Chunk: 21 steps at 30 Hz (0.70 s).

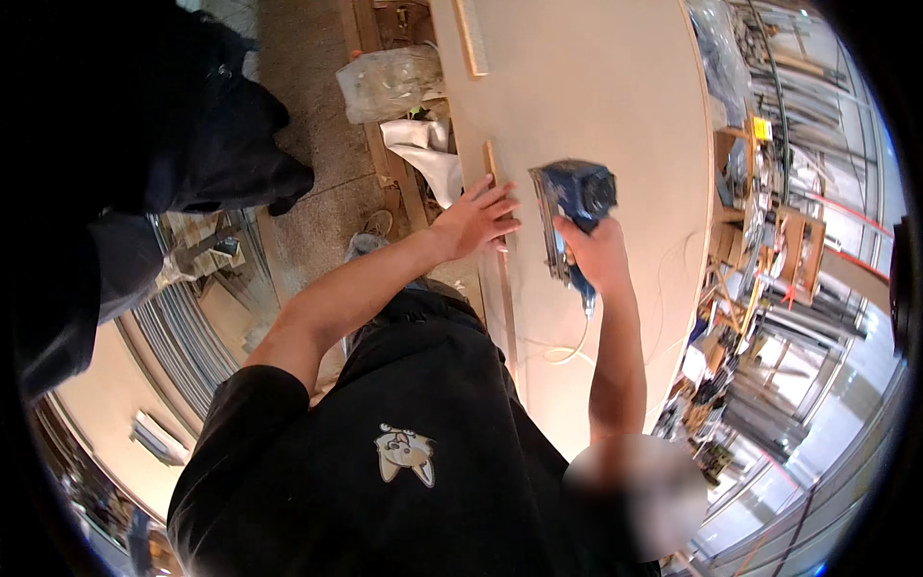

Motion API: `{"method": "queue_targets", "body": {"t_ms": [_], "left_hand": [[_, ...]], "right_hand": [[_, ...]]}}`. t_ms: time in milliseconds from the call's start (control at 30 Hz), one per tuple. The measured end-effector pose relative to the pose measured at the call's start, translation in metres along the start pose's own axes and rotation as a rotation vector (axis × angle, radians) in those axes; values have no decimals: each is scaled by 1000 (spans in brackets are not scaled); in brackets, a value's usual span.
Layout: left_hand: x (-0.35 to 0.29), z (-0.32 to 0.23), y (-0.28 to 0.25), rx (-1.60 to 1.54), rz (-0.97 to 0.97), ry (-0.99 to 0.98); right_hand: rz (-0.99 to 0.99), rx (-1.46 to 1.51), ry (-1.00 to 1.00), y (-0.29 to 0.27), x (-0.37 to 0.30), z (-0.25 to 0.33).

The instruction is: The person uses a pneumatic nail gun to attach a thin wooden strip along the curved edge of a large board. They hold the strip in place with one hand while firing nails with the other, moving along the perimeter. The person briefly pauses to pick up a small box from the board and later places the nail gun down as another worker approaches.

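A nail gun (577, 189) and wooden strips (470, 38) show a workshop.

Two hands (478, 219), one nail gun (574, 190) (two strips (471, 38)).

The person is wearing a black short-sleeved T-shirt (486, 452), its left sleeve (252, 402) ending above the elbow. A tan-and-white animal-head print (405, 456) with pointed ears is decorating the front. The left hand (473, 221) and right hand (600, 252) are showing bare.

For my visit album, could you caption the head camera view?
Left hand on a wooden strip along a large pale board, right hand gripping a blue nail gun.
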<state>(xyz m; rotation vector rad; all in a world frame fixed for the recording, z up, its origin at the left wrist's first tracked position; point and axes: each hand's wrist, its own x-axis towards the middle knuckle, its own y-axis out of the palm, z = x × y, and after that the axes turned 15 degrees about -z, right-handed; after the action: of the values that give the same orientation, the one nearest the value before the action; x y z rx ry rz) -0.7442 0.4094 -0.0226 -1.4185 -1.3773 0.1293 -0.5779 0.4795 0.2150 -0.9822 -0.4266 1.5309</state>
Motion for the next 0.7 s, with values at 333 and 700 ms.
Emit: {"method": "queue_targets", "body": {"t_ms": [333, 700], "left_hand": [[26, 8, -49, -100, 67, 10], [16, -82, -17, -309, 261, 337]], "right_hand": [[-740, -138, 395, -49, -243, -116], [-1234, 402, 730, 14, -446, -208]]}}
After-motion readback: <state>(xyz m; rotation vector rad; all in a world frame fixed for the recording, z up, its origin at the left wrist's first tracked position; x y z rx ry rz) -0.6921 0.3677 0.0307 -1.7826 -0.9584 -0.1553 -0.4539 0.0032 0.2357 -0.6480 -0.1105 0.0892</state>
